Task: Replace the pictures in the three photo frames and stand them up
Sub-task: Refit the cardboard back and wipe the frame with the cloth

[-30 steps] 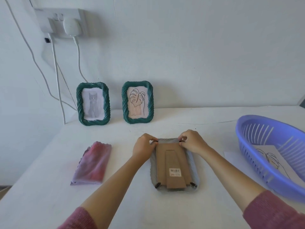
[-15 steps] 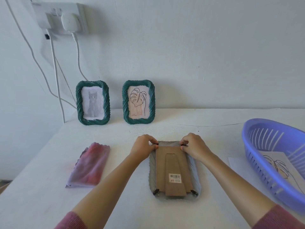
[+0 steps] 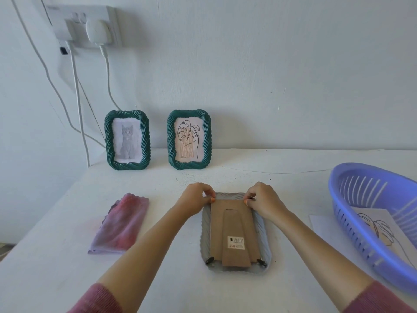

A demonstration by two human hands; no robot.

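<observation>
A grey photo frame (image 3: 262, 231) lies face down on the white table, its brown cardboard back (image 3: 232, 224) with a barcode sticker facing up. My left hand (image 3: 195, 199) pinches the back's far left corner, and my right hand (image 3: 262, 198) pinches its far right corner. Two small clips show at the near corners. Two green frames stand upright against the wall: one with a cat picture (image 3: 127, 140), one with a leaf drawing (image 3: 189, 139).
A folded pink-and-lilac cloth (image 3: 121, 223) lies to the left. A purple slotted basket (image 3: 370, 213) at the right holds a leaf-drawing sheet (image 3: 381, 229); a white paper (image 3: 320, 224) lies beside it. Cables hang from a wall socket (image 3: 90, 26) at upper left.
Both hands stay at the far corners of the cardboard back, fingers shifting slightly. The view has drifted a little; the frame has not moved.
</observation>
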